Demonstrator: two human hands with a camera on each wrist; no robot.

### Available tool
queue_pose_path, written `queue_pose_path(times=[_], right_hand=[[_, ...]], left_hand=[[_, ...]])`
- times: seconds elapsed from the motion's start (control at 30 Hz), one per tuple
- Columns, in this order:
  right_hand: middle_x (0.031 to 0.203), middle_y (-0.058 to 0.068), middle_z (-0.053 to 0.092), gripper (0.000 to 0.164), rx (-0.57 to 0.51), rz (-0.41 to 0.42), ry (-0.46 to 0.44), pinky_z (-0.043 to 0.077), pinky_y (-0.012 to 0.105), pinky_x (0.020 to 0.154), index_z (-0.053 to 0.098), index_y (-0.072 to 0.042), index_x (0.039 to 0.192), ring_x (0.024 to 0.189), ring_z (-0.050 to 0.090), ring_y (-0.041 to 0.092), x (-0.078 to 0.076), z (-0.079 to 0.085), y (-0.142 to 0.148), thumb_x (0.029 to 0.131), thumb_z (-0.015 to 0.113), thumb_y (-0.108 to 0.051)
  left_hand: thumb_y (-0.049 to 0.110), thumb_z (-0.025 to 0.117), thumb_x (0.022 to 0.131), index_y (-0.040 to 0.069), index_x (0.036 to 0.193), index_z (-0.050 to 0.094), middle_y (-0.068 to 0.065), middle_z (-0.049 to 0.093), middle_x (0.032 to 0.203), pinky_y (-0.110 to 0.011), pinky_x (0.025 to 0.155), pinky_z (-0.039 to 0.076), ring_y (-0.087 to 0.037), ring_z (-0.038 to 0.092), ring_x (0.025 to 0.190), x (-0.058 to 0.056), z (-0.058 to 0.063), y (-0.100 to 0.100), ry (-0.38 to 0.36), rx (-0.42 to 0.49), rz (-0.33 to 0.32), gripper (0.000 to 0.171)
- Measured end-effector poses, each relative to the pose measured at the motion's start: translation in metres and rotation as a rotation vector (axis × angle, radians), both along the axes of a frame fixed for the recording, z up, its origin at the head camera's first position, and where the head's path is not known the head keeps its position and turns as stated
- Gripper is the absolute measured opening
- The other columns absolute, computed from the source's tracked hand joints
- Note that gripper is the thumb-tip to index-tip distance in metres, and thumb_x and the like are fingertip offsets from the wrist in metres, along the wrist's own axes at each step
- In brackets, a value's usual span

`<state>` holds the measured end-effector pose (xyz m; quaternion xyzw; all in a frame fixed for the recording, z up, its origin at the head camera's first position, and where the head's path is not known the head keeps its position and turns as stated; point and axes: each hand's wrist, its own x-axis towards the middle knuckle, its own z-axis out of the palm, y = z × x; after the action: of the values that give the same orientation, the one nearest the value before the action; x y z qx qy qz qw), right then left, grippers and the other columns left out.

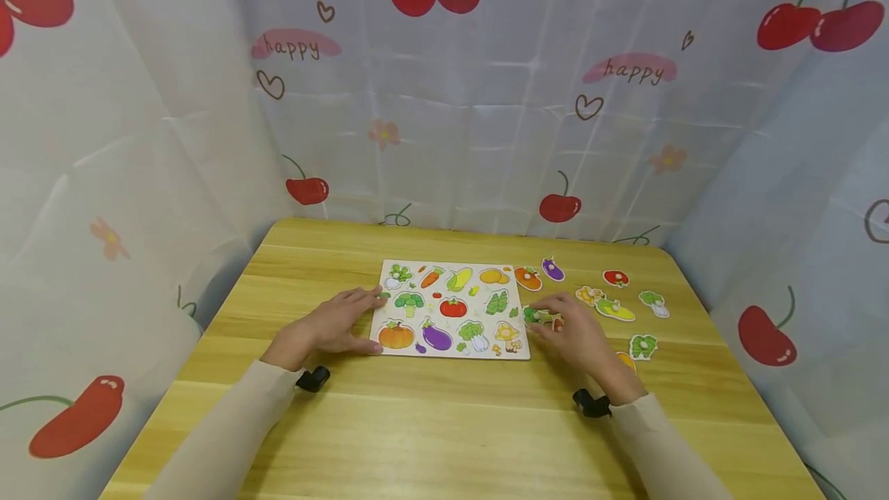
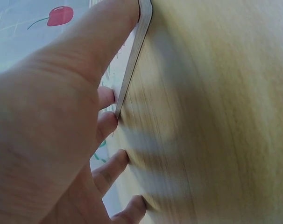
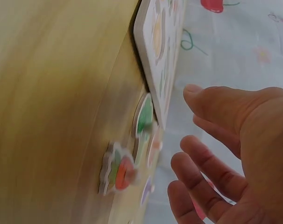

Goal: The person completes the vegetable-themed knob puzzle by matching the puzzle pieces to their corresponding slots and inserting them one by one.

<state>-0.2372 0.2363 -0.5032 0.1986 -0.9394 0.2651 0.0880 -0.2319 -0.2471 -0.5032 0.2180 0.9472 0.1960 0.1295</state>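
A white puzzle board [image 1: 425, 315] printed with vegetables lies flat on the table. My left hand [image 1: 343, 322] rests at its left edge, the thumb at the near corner and the fingers spread along the side; in the left wrist view the fingertips [image 2: 124, 156] reach the table and the board's edge. To the right of the board, my right hand [image 1: 571, 334] hovers with loosely bent fingers over a broccoli piece [image 3: 144, 116]. Thumb and fingers stand apart with nothing between them. Close to the broccoli lies an orange-red knobbed piece [image 3: 124, 175] with green on it.
Several more knobbed pieces lie right of the board: a pumpkin [image 1: 528, 278], an eggplant [image 1: 553, 269], a tomato [image 1: 615, 278], a corn [image 1: 616, 310], a leafy white-stemmed vegetable [image 1: 654, 304] and a green piece [image 1: 643, 346]. A cherry-print curtain [image 1: 472, 99] surrounds the wooden table [image 1: 430, 430].
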Motion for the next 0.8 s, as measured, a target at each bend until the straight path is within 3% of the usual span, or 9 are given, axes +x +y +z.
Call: queue_pose_path(times=[0.23, 0.33, 0.47, 0.6, 0.8], right_hand=[[0.133, 0.02, 0.08, 0.033, 0.006, -0.048, -0.049, 0.066, 0.065, 0.1, 0.085, -0.004, 0.133, 0.117, 0.078, 0.042, 0.0, 0.001, 0.02, 0.103, 0.091, -0.016], [0.128, 0.018, 0.08, 0.034, 0.015, -0.066, -0.07, 0.067, 0.063, 0.098, 0.086, -0.005, 0.132, 0.112, 0.08, 0.039, 0.0, -0.001, 0.027, 0.103, 0.092, -0.021], [0.119, 0.015, 0.08, 0.03, 0.013, -0.096, -0.12, 0.068, 0.051, 0.09, 0.086, -0.005, 0.124, 0.101, 0.078, 0.028, 0.001, -0.004, 0.032, 0.101, 0.094, -0.023], [0.111, 0.011, 0.081, 0.023, 0.007, -0.131, -0.152, 0.06, 0.035, 0.081, 0.086, -0.007, 0.113, 0.093, 0.073, 0.019, 0.001, -0.006, 0.036, 0.1, 0.096, -0.024], [0.106, 0.012, 0.078, 0.024, 0.006, -0.197, -0.174, 0.055, 0.033, 0.078, 0.083, -0.008, 0.104, 0.09, 0.069, 0.02, 0.0, -0.009, 0.042, 0.1, 0.096, -0.027]], left_hand=[[0.06, 0.088, 0.101, 0.011, 0.18, 0.044, -0.016, 0.031, 0.194, -0.078, 0.141, 0.029, -0.055, 0.031, 0.176, -0.002, -0.001, -0.001, 0.009, -0.003, -0.01, 0.102], [0.06, 0.088, 0.101, 0.011, 0.179, 0.045, -0.016, 0.031, 0.193, -0.077, 0.141, 0.029, -0.055, 0.031, 0.176, -0.002, -0.001, -0.002, 0.016, -0.003, -0.015, 0.102], [0.059, 0.088, 0.101, 0.01, 0.179, 0.045, -0.017, 0.032, 0.193, -0.077, 0.141, 0.029, -0.055, 0.031, 0.176, -0.002, 0.001, -0.001, 0.015, -0.003, -0.017, 0.102], [0.058, 0.088, 0.101, 0.01, 0.179, 0.045, -0.017, 0.031, 0.193, -0.078, 0.141, 0.029, -0.056, 0.031, 0.176, -0.001, 0.002, 0.0, 0.008, 0.0, -0.016, 0.101], [0.057, 0.089, 0.101, 0.01, 0.179, 0.045, -0.017, 0.031, 0.193, -0.078, 0.141, 0.029, -0.055, 0.031, 0.176, -0.002, 0.0, -0.001, -0.001, 0.011, -0.015, 0.101]])
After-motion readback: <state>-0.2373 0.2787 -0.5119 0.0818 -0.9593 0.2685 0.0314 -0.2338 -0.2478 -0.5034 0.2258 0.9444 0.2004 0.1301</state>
